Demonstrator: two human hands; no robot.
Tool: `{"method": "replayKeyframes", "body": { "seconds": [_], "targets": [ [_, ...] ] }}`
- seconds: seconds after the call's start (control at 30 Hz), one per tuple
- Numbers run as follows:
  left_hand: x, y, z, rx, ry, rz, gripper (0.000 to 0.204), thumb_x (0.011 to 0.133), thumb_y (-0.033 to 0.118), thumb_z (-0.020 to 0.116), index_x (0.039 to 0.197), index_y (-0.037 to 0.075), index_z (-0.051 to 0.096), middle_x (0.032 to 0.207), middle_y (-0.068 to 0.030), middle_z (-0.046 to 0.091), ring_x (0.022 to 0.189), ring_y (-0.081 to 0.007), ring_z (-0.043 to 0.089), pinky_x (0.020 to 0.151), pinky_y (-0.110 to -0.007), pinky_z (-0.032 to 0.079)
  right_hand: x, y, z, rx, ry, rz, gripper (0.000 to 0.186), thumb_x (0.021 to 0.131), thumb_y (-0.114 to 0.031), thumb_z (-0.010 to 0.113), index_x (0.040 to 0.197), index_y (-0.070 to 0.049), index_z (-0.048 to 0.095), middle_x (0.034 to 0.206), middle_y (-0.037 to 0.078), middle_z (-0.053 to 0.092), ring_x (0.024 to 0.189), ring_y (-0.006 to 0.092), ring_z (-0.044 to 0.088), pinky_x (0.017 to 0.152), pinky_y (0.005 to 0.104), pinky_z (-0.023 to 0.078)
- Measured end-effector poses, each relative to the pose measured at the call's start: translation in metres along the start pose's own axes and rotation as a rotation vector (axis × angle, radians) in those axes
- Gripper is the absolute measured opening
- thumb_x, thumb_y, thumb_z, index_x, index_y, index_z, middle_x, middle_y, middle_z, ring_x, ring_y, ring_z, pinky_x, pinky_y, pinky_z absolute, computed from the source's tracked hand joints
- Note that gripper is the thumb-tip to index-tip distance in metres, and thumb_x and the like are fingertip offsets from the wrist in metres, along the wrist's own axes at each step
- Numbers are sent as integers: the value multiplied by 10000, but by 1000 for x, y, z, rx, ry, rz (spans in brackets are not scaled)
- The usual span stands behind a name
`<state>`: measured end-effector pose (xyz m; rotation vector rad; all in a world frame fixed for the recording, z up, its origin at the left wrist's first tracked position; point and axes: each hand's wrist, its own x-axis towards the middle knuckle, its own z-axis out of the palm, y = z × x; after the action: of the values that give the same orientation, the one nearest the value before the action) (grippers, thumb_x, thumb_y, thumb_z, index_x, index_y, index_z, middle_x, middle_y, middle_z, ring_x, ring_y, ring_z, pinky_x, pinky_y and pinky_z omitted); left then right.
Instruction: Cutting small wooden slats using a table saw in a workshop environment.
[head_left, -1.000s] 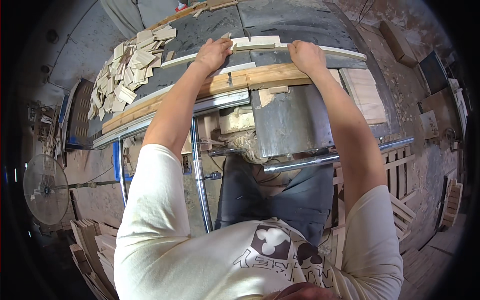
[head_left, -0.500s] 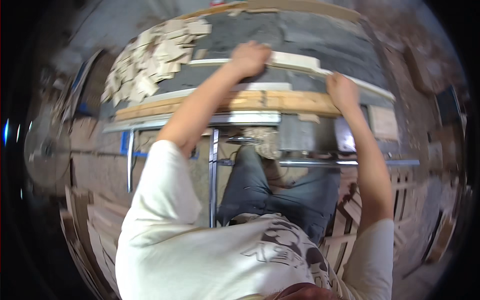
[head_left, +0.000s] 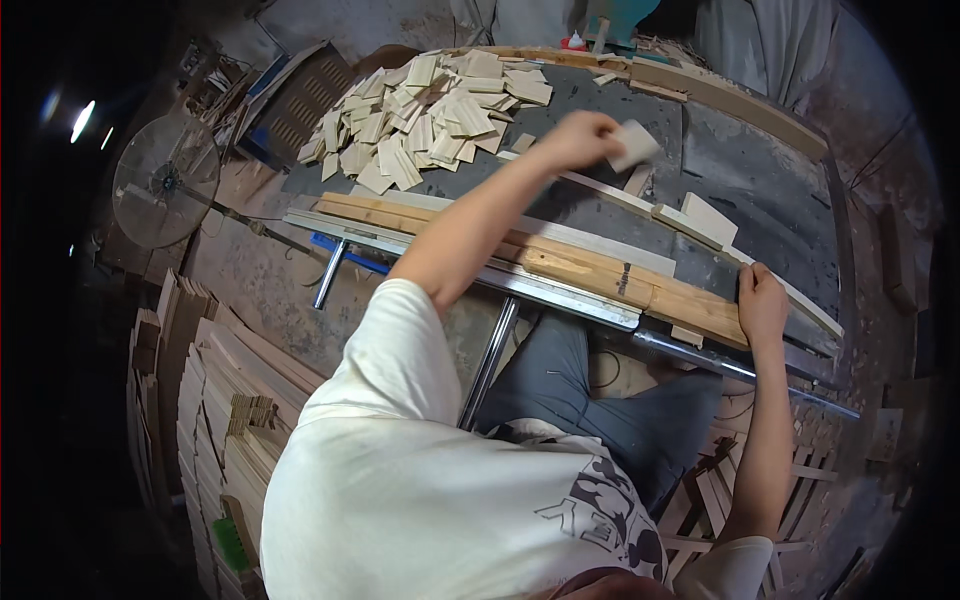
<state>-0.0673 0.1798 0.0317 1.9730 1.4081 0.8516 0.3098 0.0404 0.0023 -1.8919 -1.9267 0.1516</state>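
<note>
A thin wood piece (head_left: 634, 147) is in the left hand (head_left: 583, 143), pinched by its left side and jutting right from the fingers, raised over the dark table (head_left: 740, 150). It is blurred, so its long axis is unclear. The pile of wood pieces (head_left: 430, 120) lies left of that hand, well away from the right hand (head_left: 763, 303), whose curled fingers meet the long strip (head_left: 800, 300); whether they grip it, I cannot tell.
</note>
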Motion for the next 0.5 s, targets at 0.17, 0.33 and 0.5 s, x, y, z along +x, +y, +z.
{"method": "replayKeyframes", "body": {
  "seconds": [0.17,0.33,0.5],
  "targets": [
    [-40,-76,-93,-676,586,-198,95,982,122,673,962,30,664,824,-33,619,706,-130,594,664,-279,535,-2,-3,-4,7,25,-30,364,1034,-333,554,909,-12,672,810,261,687,843,482,670,754,539,520],
    [-81,-84,-70,-714,504,-406,136,1001,121,661,1073,7,681,879,-45,667,752,-140,645,656,-273,552,-2,5,-5,-5,43,-100,245,1003,-241,575,1001,-18,678,1012,246,703,969,447,671,811,521,529],
    [-86,-47,-28,-470,251,-343,278,1015,154,658,1268,43,686,967,-19,706,808,-103,658,698,-261,557,88,14,33,101,102,-447,435,926,-151,626,1335,-1,633,1392,217,611,1324,390,546,1127,440,431]
  ]
}}
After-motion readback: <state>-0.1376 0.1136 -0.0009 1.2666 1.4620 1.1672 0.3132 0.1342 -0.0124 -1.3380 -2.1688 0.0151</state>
